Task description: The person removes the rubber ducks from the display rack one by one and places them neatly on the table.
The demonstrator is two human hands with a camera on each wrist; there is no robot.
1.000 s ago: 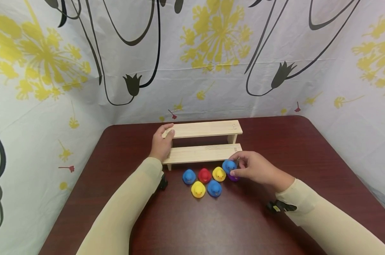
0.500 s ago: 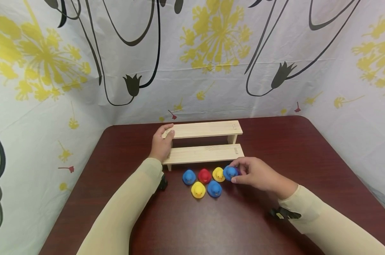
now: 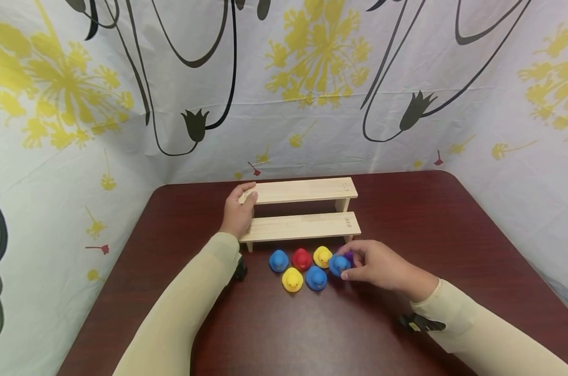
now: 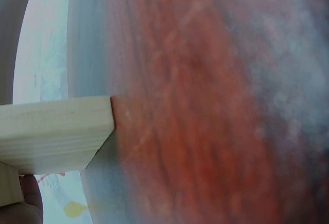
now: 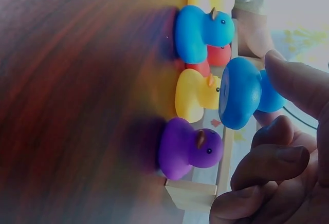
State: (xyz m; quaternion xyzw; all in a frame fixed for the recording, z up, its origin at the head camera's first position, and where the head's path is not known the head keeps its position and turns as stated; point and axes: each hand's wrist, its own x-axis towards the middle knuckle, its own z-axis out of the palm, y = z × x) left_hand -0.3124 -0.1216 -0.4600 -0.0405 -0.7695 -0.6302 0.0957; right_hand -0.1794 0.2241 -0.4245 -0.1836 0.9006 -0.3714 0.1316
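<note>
A two-tier wooden stand (image 3: 306,226) is at the back of the table. My left hand (image 3: 237,213) grips the left end of its upper board; in the left wrist view a finger shows below the pale wood (image 4: 56,126). With thumb and fingers, my right hand (image 3: 382,267) pinches a blue rubber duck (image 3: 338,265). The right wrist view has this blue duck (image 5: 240,94) tipped and raised off the table, its underside partly showing. Just beyond it stands a purple duck (image 5: 177,151), mostly hidden by the fingers in the head view.
Left of the held duck stand a yellow duck (image 3: 322,257), a red duck (image 3: 301,259) and a blue duck (image 3: 278,260). Nearer are another yellow duck (image 3: 292,280) and blue duck (image 3: 316,278). A patterned cloth (image 3: 284,104) hangs behind the dark red table (image 3: 274,334).
My right hand has moved down the view, toward the table's near side, bringing the blue duck from beside the lower board to the near side of the purple duck. The left hand stays put.
</note>
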